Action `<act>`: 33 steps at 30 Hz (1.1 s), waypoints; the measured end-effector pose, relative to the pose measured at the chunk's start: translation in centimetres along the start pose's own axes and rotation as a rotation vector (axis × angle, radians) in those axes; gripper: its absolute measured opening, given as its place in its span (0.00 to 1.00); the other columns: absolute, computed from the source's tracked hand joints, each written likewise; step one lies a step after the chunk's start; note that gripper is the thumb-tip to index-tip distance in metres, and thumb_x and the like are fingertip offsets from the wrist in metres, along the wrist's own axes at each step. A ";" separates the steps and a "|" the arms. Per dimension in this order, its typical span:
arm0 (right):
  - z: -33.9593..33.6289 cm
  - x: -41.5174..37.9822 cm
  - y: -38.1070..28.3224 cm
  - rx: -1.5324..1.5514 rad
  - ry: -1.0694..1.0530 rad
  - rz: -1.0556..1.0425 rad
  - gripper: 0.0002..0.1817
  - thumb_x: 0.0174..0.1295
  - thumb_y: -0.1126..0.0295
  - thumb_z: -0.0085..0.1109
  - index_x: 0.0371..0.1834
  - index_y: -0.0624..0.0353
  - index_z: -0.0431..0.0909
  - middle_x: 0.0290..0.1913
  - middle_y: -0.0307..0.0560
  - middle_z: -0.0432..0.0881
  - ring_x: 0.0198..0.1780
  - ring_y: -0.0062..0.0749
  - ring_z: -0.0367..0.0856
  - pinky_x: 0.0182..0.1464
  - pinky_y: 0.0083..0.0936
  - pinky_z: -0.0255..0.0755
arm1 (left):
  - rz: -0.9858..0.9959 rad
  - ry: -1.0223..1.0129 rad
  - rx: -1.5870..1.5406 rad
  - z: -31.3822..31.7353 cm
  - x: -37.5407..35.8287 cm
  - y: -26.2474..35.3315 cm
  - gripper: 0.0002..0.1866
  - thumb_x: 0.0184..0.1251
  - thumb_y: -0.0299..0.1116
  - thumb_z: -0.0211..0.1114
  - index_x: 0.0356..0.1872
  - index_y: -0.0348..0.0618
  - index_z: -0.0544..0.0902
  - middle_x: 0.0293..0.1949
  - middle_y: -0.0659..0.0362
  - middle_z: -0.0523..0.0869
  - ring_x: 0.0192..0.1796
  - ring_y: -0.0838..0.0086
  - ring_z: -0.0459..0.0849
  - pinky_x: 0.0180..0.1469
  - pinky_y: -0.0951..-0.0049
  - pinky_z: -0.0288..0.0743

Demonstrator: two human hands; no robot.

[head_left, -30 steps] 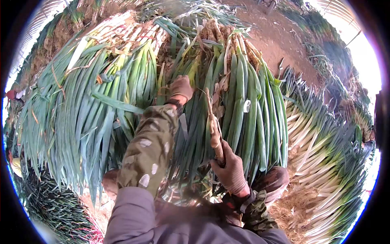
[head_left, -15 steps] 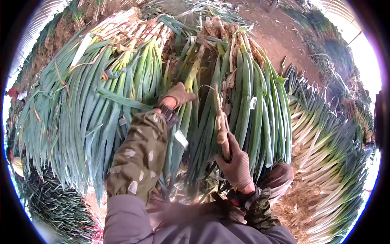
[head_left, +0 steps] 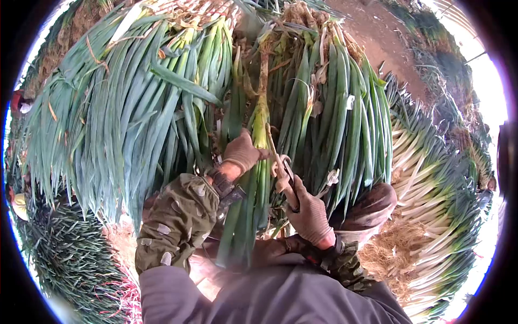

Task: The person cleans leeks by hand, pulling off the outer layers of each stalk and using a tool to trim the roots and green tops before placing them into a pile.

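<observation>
My left hand (head_left: 242, 152), in a tan glove, is closed around a green onion stalk (head_left: 261, 121) near the middle. Its root end points away from me and its long leaves hang toward my lap. My right hand (head_left: 310, 213), gloved too, grips the handle of a knife (head_left: 290, 171), whose curved tip shows beside the stalk. A pale, twisted strip lies along the knife. Large heaps of green onions lie on both sides, the left heap (head_left: 124, 108) and the right heap (head_left: 345, 102), with their roots at the far end.
Onions with white stems (head_left: 426, 200) lie in a row at the right, beside a pile of dry roots (head_left: 394, 254). Dark green leaf ends (head_left: 70, 259) fill the lower left. Brown soil (head_left: 372, 38) shows at the upper right. My knee (head_left: 372, 208) is bent near my right hand.
My left hand has moved nearer to me and a little right, with the stalk drawn along. The knife has come closer to the stalk. The view has shifted, so the heaps sit higher.
</observation>
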State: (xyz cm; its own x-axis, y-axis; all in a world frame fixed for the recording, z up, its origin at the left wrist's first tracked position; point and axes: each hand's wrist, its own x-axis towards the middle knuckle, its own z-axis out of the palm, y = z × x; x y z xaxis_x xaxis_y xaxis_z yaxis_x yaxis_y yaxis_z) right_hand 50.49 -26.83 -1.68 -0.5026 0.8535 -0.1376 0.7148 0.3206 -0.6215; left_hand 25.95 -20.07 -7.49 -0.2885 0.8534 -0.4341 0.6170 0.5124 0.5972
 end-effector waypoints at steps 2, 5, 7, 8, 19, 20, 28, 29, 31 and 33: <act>0.1 -0.9 -0.1 -0.038 -0.029 0.025 0.43 0.53 0.72 0.67 0.74 0.68 0.61 0.41 0.67 0.84 0.43 0.61 0.85 0.43 0.47 0.79 | 0.010 -0.027 -0.043 -0.1 -0.1 0.1 0.42 0.45 0.50 0.79 0.57 0.32 0.73 0.47 0.38 0.86 0.51 0.46 0.87 0.56 0.57 0.78; 0.3 -1.4 -0.4 -0.043 -0.046 0.008 0.42 0.53 0.73 0.67 0.74 0.68 0.61 0.41 0.67 0.84 0.44 0.61 0.85 0.43 0.46 0.79 | 0.029 -0.024 -0.113 0.2 0.5 -0.7 0.41 0.43 0.49 0.81 0.55 0.32 0.76 0.47 0.40 0.86 0.51 0.49 0.87 0.54 0.59 0.78; 0.3 -1.5 -0.8 -0.037 -0.068 0.040 0.41 0.54 0.71 0.68 0.73 0.67 0.63 0.46 0.68 0.83 0.46 0.61 0.85 0.45 0.44 0.80 | 0.042 -0.056 -0.125 -0.1 0.6 -0.9 0.38 0.44 0.48 0.79 0.52 0.32 0.76 0.45 0.38 0.87 0.49 0.46 0.87 0.54 0.56 0.79; 0.3 -1.5 -1.0 -0.034 -0.078 0.055 0.41 0.54 0.71 0.69 0.73 0.67 0.63 0.48 0.69 0.83 0.47 0.61 0.85 0.47 0.44 0.80 | 0.048 -0.071 -0.130 -0.3 0.6 -1.0 0.37 0.44 0.48 0.79 0.51 0.32 0.76 0.44 0.36 0.87 0.49 0.44 0.88 0.54 0.55 0.80; 2.1 6.0 -0.7 -0.190 -0.011 0.053 0.39 0.51 0.71 0.64 0.71 0.67 0.65 0.35 0.69 0.83 0.39 0.65 0.84 0.40 0.53 0.77 | 0.095 -0.130 -0.169 -0.6 1.2 -2.2 0.38 0.42 0.50 0.81 0.53 0.36 0.80 0.49 0.41 0.87 0.54 0.49 0.86 0.57 0.59 0.78; 2.2 6.9 -0.7 -0.209 -0.013 0.070 0.39 0.50 0.71 0.64 0.70 0.68 0.66 0.35 0.69 0.83 0.39 0.66 0.84 0.40 0.53 0.77 | 0.091 -0.131 -0.182 -0.5 1.3 -2.3 0.38 0.42 0.50 0.81 0.53 0.36 0.80 0.49 0.41 0.87 0.54 0.49 0.86 0.57 0.59 0.78; 3.1 14.6 0.5 -0.269 0.050 0.018 0.31 0.53 0.71 0.60 0.62 0.63 0.63 0.29 0.69 0.83 0.38 0.68 0.84 0.40 0.58 0.77 | 0.076 -0.151 -0.241 -1.4 0.4 -1.5 0.40 0.40 0.51 0.82 0.54 0.36 0.80 0.50 0.41 0.87 0.54 0.50 0.86 0.57 0.60 0.78; 3.2 15.4 0.8 -0.258 0.052 0.036 0.27 0.54 0.70 0.60 0.58 0.63 0.65 0.30 0.70 0.83 0.39 0.68 0.84 0.42 0.58 0.77 | 0.088 -0.150 -0.241 -1.2 0.5 -1.8 0.41 0.40 0.51 0.82 0.55 0.36 0.80 0.50 0.41 0.87 0.54 0.50 0.86 0.58 0.60 0.78; 3.5 17.4 1.5 -0.276 0.038 0.052 0.29 0.54 0.70 0.62 0.62 0.62 0.67 0.33 0.70 0.84 0.40 0.69 0.84 0.43 0.57 0.77 | 0.106 -0.144 -0.262 -0.7 1.0 -2.4 0.41 0.41 0.50 0.82 0.55 0.36 0.80 0.50 0.42 0.87 0.54 0.50 0.86 0.58 0.61 0.77; 3.3 18.9 1.7 -0.270 0.014 0.055 0.29 0.54 0.69 0.63 0.61 0.59 0.69 0.36 0.70 0.84 0.42 0.69 0.83 0.45 0.56 0.77 | 0.118 -0.133 -0.300 -0.4 1.1 -2.6 0.40 0.42 0.50 0.83 0.56 0.36 0.80 0.51 0.42 0.87 0.55 0.50 0.86 0.58 0.61 0.77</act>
State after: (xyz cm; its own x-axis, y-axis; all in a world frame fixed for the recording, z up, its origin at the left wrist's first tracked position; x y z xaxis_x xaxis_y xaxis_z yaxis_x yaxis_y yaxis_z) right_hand 40.64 -11.47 -7.89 -0.4536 0.8778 -0.1537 0.8458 0.3697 -0.3847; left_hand 23.69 -20.40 -9.24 -0.1177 0.8984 -0.4231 0.3921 0.4335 0.8114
